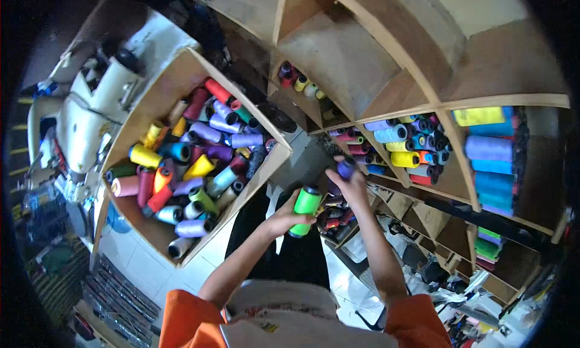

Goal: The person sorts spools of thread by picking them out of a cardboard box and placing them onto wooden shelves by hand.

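My left hand [284, 219] is closed around a bright green thread spool [307, 202], tilted in front of my lap. Its fingers cross the lower part of the green thread, and a dark cap shows at the top end. Further forward and to the right, my right hand [355, 183] grips a dark purple thread spool [345, 168], partly hidden by the fingers. The two spools are apart. To the left of both hands stands an open cardboard box [142, 236] heaped with thread spools in many colours.
A wooden shelf unit [444, 106] fills the right side, with stacked thread spools [405, 145] in its compartments. Beyond the box on the left is a white sewing machine [84, 127]. A low container of spools [333, 218] sits beneath my right forearm, above the tiled floor [142, 260].
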The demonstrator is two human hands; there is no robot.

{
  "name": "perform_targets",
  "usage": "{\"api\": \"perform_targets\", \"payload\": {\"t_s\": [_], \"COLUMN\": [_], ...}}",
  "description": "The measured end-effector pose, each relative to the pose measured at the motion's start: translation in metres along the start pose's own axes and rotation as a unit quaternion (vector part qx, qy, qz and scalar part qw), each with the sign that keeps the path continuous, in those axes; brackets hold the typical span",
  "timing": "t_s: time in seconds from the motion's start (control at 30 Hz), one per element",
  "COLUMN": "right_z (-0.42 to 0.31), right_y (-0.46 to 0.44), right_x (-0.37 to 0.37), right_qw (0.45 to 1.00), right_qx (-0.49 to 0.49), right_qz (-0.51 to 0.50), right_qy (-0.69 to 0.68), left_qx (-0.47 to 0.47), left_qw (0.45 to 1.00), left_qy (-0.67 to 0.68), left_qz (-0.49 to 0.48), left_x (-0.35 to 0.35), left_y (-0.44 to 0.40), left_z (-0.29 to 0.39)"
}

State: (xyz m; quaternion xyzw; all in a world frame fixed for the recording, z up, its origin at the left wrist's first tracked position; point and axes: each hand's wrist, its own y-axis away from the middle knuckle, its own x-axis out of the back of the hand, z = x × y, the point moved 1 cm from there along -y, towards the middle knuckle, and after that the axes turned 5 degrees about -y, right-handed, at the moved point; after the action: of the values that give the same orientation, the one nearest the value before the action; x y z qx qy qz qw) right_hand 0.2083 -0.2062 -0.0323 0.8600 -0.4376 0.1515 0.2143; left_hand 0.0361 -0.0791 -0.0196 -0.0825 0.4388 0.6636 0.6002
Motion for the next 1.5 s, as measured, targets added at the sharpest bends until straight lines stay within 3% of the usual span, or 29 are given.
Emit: {"api": "perform_targets", "payload": {"t_s": [0.13,0.2,0.27,0.33,0.47,0.53,0.63,0.73,0.9,1.0,1.13,1.23,1.27,1.33,1.37,1.43,1.47,1.5], "right_z": [0.053,0.056,0.093,0.129,0.162,0.173,0.181,0.192,0.202,0.203,0.194,0.171,0.152,0.144,0.142,0.113,0.097,0.100], "right_y": [-0.094,-0.131,-0.177,-0.224,-0.269,-0.287,-0.299,-0.307,-0.313,-0.312,-0.302,-0.271,-0.249,-0.205,-0.179,-0.127,-0.104,-0.078], "right_x": [-0.054,-0.065,-0.085,-0.096,-0.105,-0.102,-0.098,-0.096,-0.097,-0.097,-0.096,-0.093,-0.091,-0.087,-0.081,-0.070,-0.067,-0.066], "right_qw": [0.981,0.994,0.969,0.956,0.950,0.939,0.838,0.850,0.870,0.876,0.896,0.928,0.916,0.912,0.959,0.938,0.923,0.932], "right_qx": [0.127,0.025,0.065,0.049,0.082,0.052,0.163,0.171,0.167,0.167,0.165,0.152,0.105,0.196,0.124,-0.035,-0.112,-0.128], "right_qz": [0.085,0.029,0.066,0.049,0.097,0.047,0.116,0.131,0.144,0.148,0.132,0.090,0.057,0.011,-0.160,-0.341,-0.359,-0.341], "right_qy": [0.118,0.100,0.229,0.286,0.286,0.337,0.507,0.481,0.441,0.427,0.390,0.327,0.383,0.360,0.198,0.053,0.082,0.002], "left_qx": [0.123,0.085,0.145,0.143,0.178,0.194,0.179,0.217,0.171,0.203,0.149,0.111,0.089,0.089,0.084,0.067,0.055,0.042], "left_qw": [0.990,0.992,0.984,0.983,0.973,0.966,0.965,0.959,0.970,0.966,0.973,0.978,0.980,0.983,0.985,0.984,0.982,0.978], "left_qy": [-0.056,-0.014,-0.014,-0.002,0.055,0.079,0.077,0.078,0.083,0.089,0.093,0.109,0.120,0.080,0.056,0.021,0.009,-0.003], "left_qz": [0.052,0.092,0.100,0.117,0.140,0.149,0.174,0.165,0.154,0.135,0.153,0.137,0.127,0.136,0.138,0.161,0.182,0.204], "left_x": [0.061,0.071,0.080,0.091,0.104,0.110,0.118,0.121,0.114,0.116,0.106,0.107,0.108,0.108,0.112,0.110,0.101,0.097], "left_y": [-0.037,-0.035,-0.025,-0.018,0.001,0.009,0.014,0.008,-0.007,-0.014,-0.028,-0.043,-0.050,-0.065,-0.073,-0.090,-0.099,-0.109], "left_z": [-0.106,-0.140,-0.157,-0.183,-0.201,-0.204,-0.214,-0.209,-0.199,-0.198,-0.176,-0.173,-0.170,-0.155,-0.158,-0.146,-0.127,-0.115]}}
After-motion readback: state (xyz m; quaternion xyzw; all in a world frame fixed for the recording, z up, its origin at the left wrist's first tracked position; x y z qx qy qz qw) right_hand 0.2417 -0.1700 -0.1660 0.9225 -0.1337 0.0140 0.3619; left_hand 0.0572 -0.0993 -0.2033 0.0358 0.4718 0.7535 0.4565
